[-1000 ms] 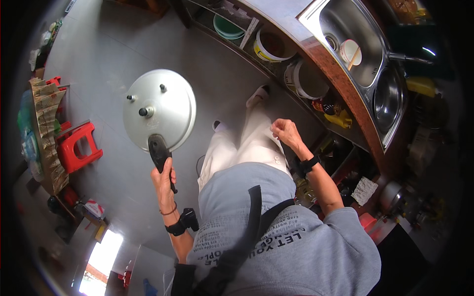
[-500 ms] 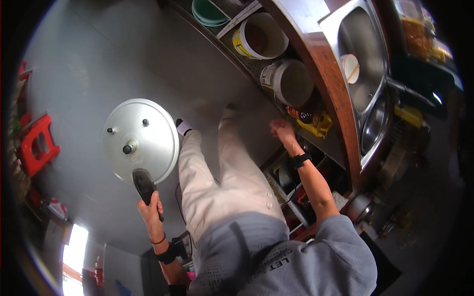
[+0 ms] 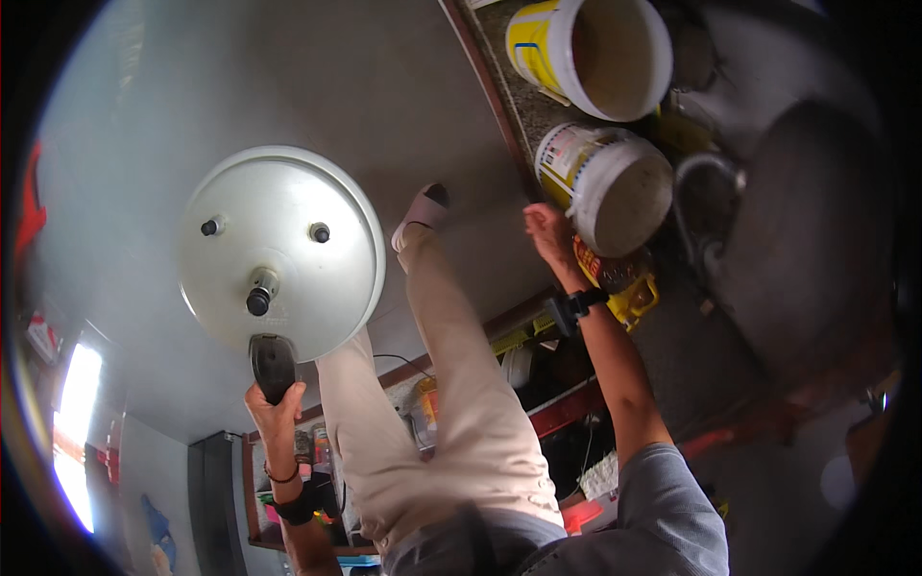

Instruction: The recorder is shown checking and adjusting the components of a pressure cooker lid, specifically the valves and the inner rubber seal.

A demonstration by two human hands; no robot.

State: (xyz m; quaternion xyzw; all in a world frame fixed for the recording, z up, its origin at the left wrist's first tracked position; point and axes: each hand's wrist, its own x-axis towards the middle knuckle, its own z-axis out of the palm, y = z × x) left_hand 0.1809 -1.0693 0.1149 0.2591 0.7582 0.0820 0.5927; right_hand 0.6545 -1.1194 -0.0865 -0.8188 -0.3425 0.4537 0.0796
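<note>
My left hand (image 3: 276, 411) is closed round the black handle (image 3: 274, 369) of a round silver pressure cooker lid (image 3: 307, 230). The lid is held up over the floor in front of my left leg, with a weight valve and two smaller black-tipped fittings on the face turned to me. Its far side is hidden. My right hand (image 3: 549, 233) hangs in the air with its fingers curled in and nothing visible in them. Beside it stands a white and yellow bucket (image 3: 586, 163), partly tilted in view. A yellow-handled plastic bottle (image 3: 634, 302) lies close below that bucket.
A larger yellow and white bucket (image 3: 543, 48) stands farther off on the same low shelf (image 3: 523, 106). Low shelving with various goods (image 3: 322, 446) shows behind my legs. A dark cabinet (image 3: 216, 499) is at lower left. Grey floor (image 3: 384, 86) spreads ahead.
The view has swung to the right and closer to the buckets; the sink has gone out of sight. My left hand still grips the lid, now larger and higher in view. My feet have stepped.
</note>
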